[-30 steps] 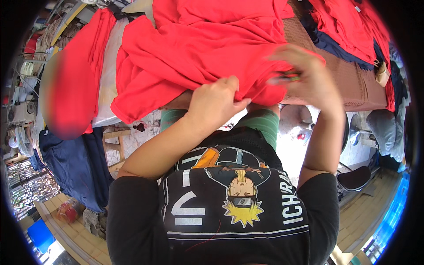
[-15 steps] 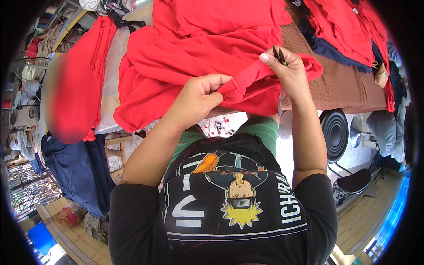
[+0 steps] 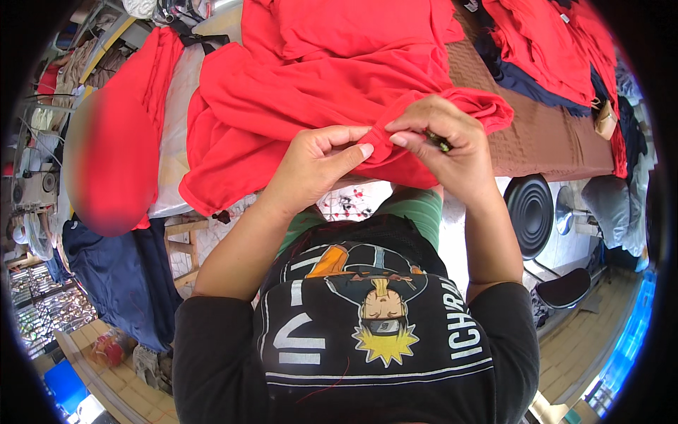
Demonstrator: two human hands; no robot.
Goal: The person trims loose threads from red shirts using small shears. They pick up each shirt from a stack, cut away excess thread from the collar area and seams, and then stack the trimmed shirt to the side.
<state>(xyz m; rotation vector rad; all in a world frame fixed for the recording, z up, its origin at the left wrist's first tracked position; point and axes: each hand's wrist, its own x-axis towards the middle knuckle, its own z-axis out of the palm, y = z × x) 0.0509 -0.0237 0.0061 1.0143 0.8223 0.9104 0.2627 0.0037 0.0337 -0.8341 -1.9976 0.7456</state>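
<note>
A red cloth garment point(image 3: 282, 99) lies in loose folds across the table before me. My left hand point(image 3: 316, 161) is closed, thumb and forefinger pinching a seamed edge of it. Just to the right, my right hand point(image 3: 452, 152) pinches the same edge between its fingertips. Small dark thread snips point(image 3: 438, 140) are tucked inside that hand, and most of the tool is hidden by the fingers. The two hands are close together, with a short stretch of the red edge between them.
More red garments point(image 3: 540, 53) lie on dark blue cloth at the far right of the brown-covered table point(image 3: 558, 145). On the left hang red cloth point(image 3: 120, 155) and dark blue cloth point(image 3: 123, 275). A round black stool seat point(image 3: 530, 215) stands below the table's right side.
My right hand has moved left and down toward the left hand and now pinches the edge beside it. The snips' blades, upright before, have turned down into the hand.
</note>
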